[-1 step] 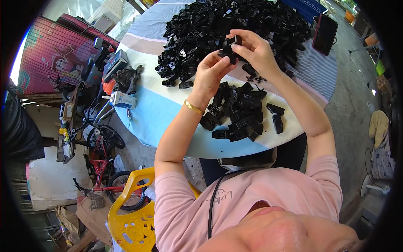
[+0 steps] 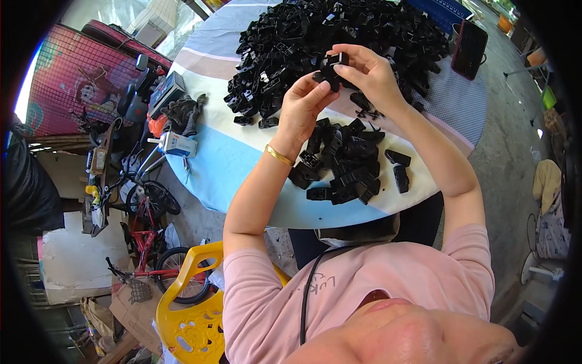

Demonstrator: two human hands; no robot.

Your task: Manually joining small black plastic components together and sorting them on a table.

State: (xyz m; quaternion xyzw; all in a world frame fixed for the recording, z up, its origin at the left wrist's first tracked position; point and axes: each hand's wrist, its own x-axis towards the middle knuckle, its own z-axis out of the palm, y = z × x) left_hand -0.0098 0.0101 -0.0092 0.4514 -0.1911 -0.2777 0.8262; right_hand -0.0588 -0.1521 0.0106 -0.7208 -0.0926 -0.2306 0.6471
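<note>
Above the table, my left hand (image 2: 306, 100) pinches the lower end of a small black plastic part (image 2: 330, 71) between thumb and fingers. My right hand (image 2: 367, 73) is closed on its upper, squarer end. Whether this is one part or two held together, I cannot tell. Behind my hands spreads a large heap of loose black plastic parts (image 2: 279, 42). Nearer to me lies a smaller pile of longer black parts (image 2: 348, 161), below and between my forearms. To the right of that pile, two separate black pieces (image 2: 400, 176) rest on the cloth.
A striped cloth covers the round table (image 2: 242, 176). At the right back stands a phone (image 2: 470, 50) beside a blue box (image 2: 439, 13). Small boxes (image 2: 179, 144) and a dark crumpled cloth (image 2: 182, 114) sit at the left edge. A yellow chair (image 2: 191, 303) stands left of me.
</note>
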